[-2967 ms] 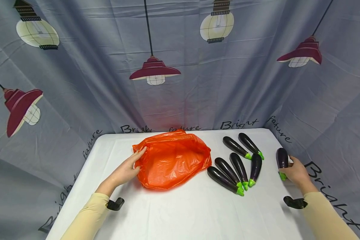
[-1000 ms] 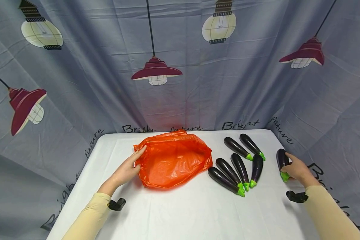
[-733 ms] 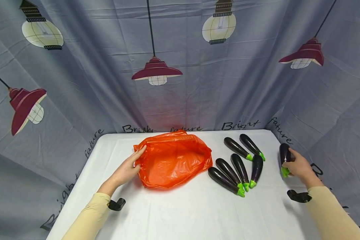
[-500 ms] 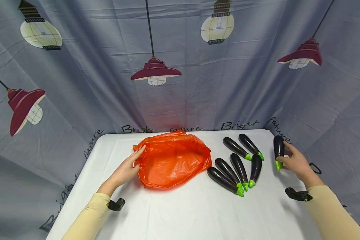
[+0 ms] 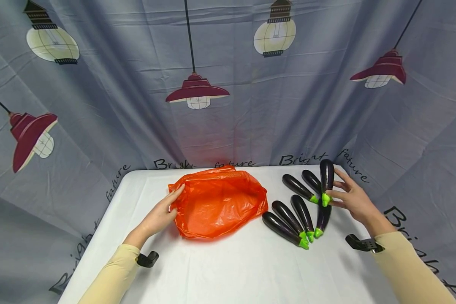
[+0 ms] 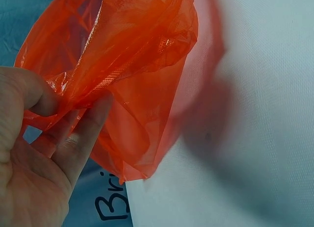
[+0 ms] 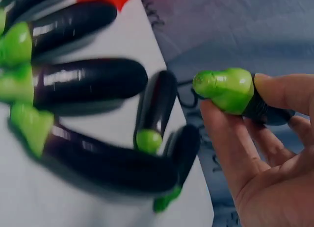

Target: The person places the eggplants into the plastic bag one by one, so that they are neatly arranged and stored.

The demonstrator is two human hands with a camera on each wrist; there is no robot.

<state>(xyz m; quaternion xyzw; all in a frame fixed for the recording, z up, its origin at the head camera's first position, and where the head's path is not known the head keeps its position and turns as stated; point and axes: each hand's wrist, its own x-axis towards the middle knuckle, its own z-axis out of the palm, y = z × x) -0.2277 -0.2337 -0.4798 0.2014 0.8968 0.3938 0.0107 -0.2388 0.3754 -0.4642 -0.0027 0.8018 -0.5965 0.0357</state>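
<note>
My left hand [image 5: 157, 216] pinches the left edge of an orange-red plastic bag [image 5: 222, 207], which lies with its wide mouth spread. In the left wrist view, the thumb and fingers of the left hand [image 6: 41, 173] gather the thin film of the bag [image 6: 142, 36]. Raised at the back right, a dark purple eggplant [image 5: 327, 175] with a green cap is gripped by my right hand [image 5: 356, 200]. In the right wrist view, the green cap of this eggplant [image 7: 228, 87] points away from the palm. It overlaps two of the loose eggplants in the head view.
Several loose eggplants [image 5: 283, 228] lie on the white table [image 5: 228, 270], fanned between the bag and my right hand. Two more eggplants [image 5: 298, 187] lie behind them. A grey curtain [image 5: 232, 126] printed with lamps hangs around the table's back and sides.
My right hand has taken the eggplant from the table's right side, lifted it and carried it leftward over the others. The left hand stays at the bag, which has not moved.
</note>
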